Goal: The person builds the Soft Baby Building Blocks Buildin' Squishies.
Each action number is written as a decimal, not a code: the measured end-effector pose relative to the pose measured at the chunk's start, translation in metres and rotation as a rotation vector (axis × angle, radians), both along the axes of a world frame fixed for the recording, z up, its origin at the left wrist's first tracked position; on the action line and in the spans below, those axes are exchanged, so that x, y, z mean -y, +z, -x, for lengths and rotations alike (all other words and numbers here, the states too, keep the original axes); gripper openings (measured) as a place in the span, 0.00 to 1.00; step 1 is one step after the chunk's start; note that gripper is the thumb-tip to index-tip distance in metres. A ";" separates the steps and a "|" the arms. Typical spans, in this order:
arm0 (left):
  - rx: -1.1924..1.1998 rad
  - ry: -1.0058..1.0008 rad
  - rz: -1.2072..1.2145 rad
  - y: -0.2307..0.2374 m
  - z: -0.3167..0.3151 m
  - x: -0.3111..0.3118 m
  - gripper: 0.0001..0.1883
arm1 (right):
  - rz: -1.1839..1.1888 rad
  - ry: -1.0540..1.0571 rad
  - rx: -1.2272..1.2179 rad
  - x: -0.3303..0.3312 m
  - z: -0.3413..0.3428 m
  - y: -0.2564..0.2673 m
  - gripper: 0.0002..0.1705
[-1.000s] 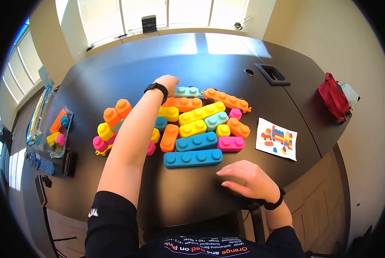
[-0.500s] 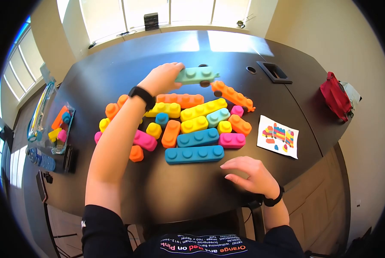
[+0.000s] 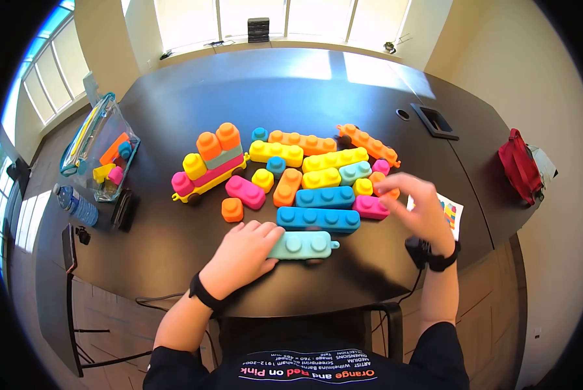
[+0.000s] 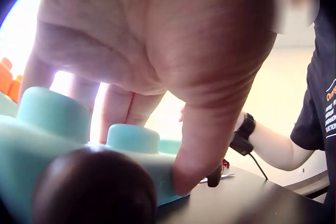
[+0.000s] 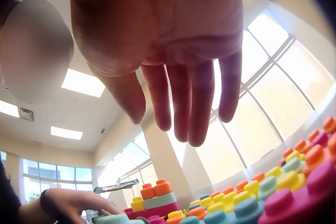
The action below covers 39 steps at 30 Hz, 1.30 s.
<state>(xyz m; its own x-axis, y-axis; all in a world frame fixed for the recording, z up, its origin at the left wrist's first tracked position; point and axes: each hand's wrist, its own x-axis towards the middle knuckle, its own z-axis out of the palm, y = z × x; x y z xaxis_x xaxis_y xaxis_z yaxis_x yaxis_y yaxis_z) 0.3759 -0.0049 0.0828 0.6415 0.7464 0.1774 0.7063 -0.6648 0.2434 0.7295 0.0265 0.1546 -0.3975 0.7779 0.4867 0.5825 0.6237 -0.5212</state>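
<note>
A pale teal wheeled base (image 3: 306, 245) lies at the near side of the table, and my left hand (image 3: 242, 257) grips its left end. In the left wrist view the thumb and fingers straddle the teal base (image 4: 134, 139), with a dark wheel close to the camera. My right hand (image 3: 423, 208) hovers over the right end of the block group, near a pink block (image 3: 371, 207). Its fingers (image 5: 181, 103) hang down, relaxed and holding nothing, in the right wrist view.
Blue, yellow and orange blocks (image 3: 317, 219) fill the middle. A built wheeled stack (image 3: 216, 170) stands left, an orange wheeled base (image 3: 369, 145) behind right. A picture card (image 3: 457, 214) lies partly behind my right hand. Left are a bottle (image 3: 77, 205) and clear bag; right, a red bag (image 3: 517, 168).
My left hand has brought the teal wheeled base from the far side of the blocks to the near side. My right hand has risen and moved forward and right, over the blocks.
</note>
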 end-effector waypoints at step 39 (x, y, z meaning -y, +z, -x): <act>0.438 0.136 0.075 -0.009 0.024 0.018 0.43 | 0.007 -0.099 0.106 -0.064 0.027 0.001 0.15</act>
